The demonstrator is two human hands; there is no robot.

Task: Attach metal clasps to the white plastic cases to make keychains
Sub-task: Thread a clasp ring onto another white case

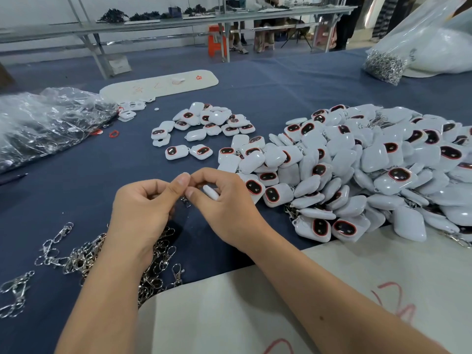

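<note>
Head view: both hands meet over the blue table (pixel 281 98), near its front edge, a bit left of centre. Right hand (pixel 224 200) has fingers curled around a white case (pixel 211 192); only a rounded end of the case shows inside the grip, long axis running roughly from far-left to near-right, exposed end pointing near-right toward the palm. Left hand (pixel 143 205) has fingers curled, thumb tip pressed against the right index fingertip. A small metal clasp (pixel 185 201) hangs just below the two thumbs, between the hands; can't tell which fingers actually pinch it, or whether it's hooked on the case yet.

Loose clasp pile (pixel 84 256) sits at the front-left of the table, partly under the left forearm, clasps lying flat at mixed angles. Big heap of cases (pixel 383 169) fills the right side, running up to the right hand; some show the dark red-rimmed window up, some the plain white back, with clasps visible at the heap's near edge. Smaller scatter of cases (pixel 201 126) lies mid-table beyond the hands. Crumpled clear plastic bags (pixel 48 118) at the left edge. Bag of metal rings (pixel 385 65) at the far-right corner. White sheet (pixel 332 290) with red marks covers the front-right edge, under the right forearm.
</note>
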